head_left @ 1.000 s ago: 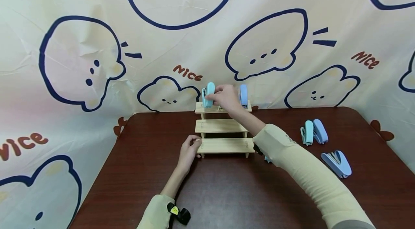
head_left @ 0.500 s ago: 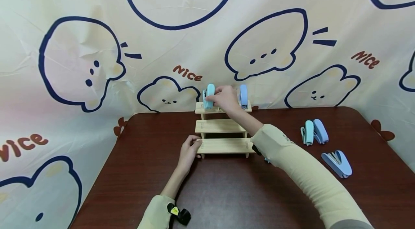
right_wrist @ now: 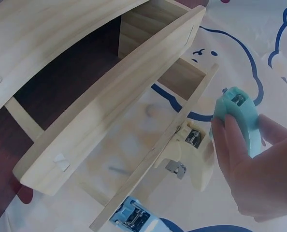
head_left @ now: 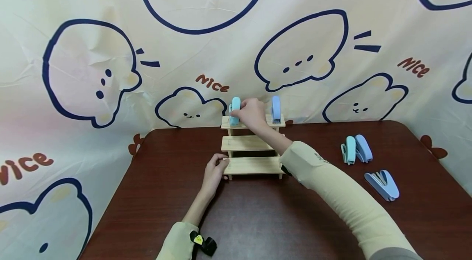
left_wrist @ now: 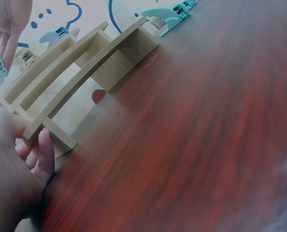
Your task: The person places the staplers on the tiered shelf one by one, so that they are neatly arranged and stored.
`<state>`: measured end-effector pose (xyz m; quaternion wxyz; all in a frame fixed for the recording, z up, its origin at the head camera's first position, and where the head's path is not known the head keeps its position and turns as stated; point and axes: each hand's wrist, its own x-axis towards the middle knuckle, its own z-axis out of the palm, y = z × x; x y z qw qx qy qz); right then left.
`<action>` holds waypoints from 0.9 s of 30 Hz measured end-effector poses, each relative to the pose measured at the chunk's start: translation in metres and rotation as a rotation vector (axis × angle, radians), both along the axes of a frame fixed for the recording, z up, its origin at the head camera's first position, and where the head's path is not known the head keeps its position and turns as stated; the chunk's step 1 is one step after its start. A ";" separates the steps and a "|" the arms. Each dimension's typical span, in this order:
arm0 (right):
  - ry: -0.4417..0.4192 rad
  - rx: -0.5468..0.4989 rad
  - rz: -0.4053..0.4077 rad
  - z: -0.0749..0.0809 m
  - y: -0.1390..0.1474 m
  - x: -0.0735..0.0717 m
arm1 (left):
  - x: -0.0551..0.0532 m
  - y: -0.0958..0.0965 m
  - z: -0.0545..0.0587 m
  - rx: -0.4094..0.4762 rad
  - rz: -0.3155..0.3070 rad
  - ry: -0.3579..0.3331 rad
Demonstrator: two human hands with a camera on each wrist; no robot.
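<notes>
My right grip point(head_left: 253, 113) was closed round a teal stapler point(right_wrist: 245, 118), pinching its body between thumb and fingers. I had it at the left end of the top tier point(head_left: 225, 123) of the stepped wooden shelf point(head_left: 243, 143); whether its base touched the board I couldn't say for sure, as my fingers and the angle hid the contact. My left grip point(head_left: 215, 172) held the left end of the lowest tier point(head_left: 254, 165), which I took to be steadying the frame.

The step in hand, as I judged it, was placing this stapler on the top tier. The next move seemed to call for squaring it to the board, letting it settle, then loosening my fingers without tipping it.

The stapler looked smooth, narrow and rounded, with its nose facing the front and a bit of metal showing there. Next along the tier sat a cream stapler point(right_wrist: 194, 150), and a blue stapler point(head_left: 276, 110) stood at the right end. Farther out on the counter point(head_left: 258, 219), to my right, a second teal stapler point(head_left: 348, 150) stood just beside a periwinkle stapler point(head_left: 364, 148), with a lone lilac-blue stapler point(head_left: 385, 186) nearer me.
</notes>
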<state>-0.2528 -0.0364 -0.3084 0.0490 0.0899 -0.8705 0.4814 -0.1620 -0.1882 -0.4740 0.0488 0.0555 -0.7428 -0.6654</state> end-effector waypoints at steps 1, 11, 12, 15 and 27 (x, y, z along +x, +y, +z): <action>0.005 0.002 -0.001 0.000 -0.001 0.000 | 0.000 0.000 0.000 0.000 -0.001 0.002; 0.041 0.038 0.005 -0.003 -0.006 -0.001 | 0.000 0.000 0.001 -0.003 0.000 0.007; 0.051 0.042 0.001 -0.004 -0.007 -0.001 | 0.000 0.000 0.001 -0.003 0.001 0.004; 0.074 0.052 -0.015 -0.005 -0.009 -0.002 | 0.001 0.001 0.001 -0.006 0.005 -0.003; 0.103 0.162 0.016 -0.006 -0.020 -0.007 | 0.002 0.001 0.003 -0.011 0.003 -0.004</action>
